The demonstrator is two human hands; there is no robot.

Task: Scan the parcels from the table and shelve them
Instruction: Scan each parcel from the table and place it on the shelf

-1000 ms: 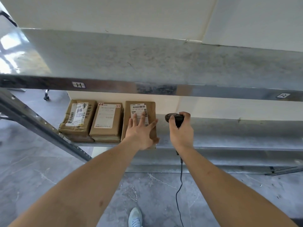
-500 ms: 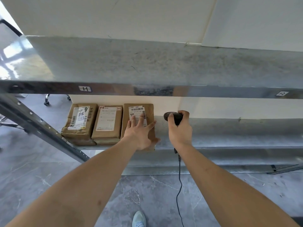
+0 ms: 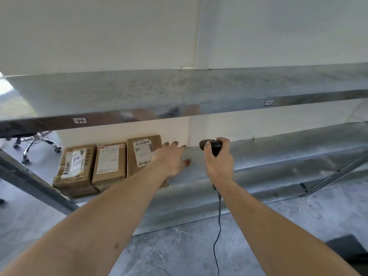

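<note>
Brown cardboard lies just left of the left hand (image 3: 173, 158), whose fingers are spread flat over the lower shelf (image 3: 278, 154), holding nothing. The right hand (image 3: 218, 162) grips a black scanner (image 3: 211, 145). Beside them three parcels (image 3: 108, 162) sit side by side, labels up; they look stiff and light, best taken by the long edges.

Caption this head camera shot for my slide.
Left hand open beside three shelved parcels; right hand holds the scanner.
</note>
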